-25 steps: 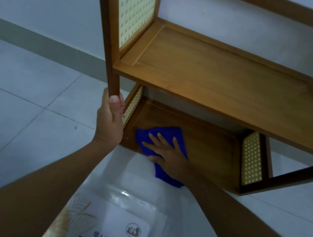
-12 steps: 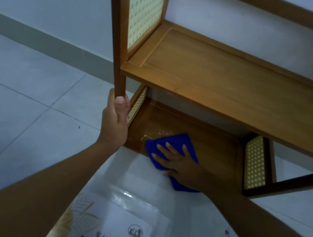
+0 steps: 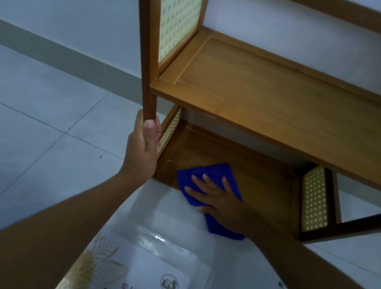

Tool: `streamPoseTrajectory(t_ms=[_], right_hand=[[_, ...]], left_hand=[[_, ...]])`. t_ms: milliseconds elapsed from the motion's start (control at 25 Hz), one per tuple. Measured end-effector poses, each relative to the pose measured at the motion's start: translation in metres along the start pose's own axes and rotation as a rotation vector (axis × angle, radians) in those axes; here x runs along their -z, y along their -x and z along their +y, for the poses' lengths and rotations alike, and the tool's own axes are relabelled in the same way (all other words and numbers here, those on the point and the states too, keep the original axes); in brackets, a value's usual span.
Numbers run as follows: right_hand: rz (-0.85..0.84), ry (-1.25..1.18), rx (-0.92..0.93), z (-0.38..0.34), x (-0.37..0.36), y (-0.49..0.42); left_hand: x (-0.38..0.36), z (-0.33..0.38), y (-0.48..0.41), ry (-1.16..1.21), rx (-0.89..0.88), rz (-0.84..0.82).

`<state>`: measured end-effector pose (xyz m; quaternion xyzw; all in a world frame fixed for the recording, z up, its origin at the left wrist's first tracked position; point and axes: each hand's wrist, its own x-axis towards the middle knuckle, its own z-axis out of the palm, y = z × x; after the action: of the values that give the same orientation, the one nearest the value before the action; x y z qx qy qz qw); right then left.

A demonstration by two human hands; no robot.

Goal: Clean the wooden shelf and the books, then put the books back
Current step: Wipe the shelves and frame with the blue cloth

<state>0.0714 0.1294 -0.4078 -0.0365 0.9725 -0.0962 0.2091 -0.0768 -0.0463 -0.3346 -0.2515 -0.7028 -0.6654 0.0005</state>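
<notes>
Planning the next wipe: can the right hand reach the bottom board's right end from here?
Probably yes. The right hand lies flat on the blue cloth on the bottom board; bare wood runs to the right side panel. The left hand grips the front post, clear of that path.

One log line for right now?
step: bottom shelf wipe | left grip: holds post | right grip: flat on cloth | book: on floor, unshelved
</notes>
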Motion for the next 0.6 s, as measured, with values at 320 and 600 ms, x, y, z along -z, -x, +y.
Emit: streamPoseTrajectory(t_ms=[320, 600], right_hand=[[0.212, -0.174, -0.594, 0.03, -0.019, 0.055], [0.196, -0.322, -0.743, -0.035, 0.015, -0.065]], left_hand=[[-0.003, -0.002, 0.001, 0.017, 0.025, 0.039], [-0.003, 0.001, 0.002, -0.013, 0.046, 0.028]])
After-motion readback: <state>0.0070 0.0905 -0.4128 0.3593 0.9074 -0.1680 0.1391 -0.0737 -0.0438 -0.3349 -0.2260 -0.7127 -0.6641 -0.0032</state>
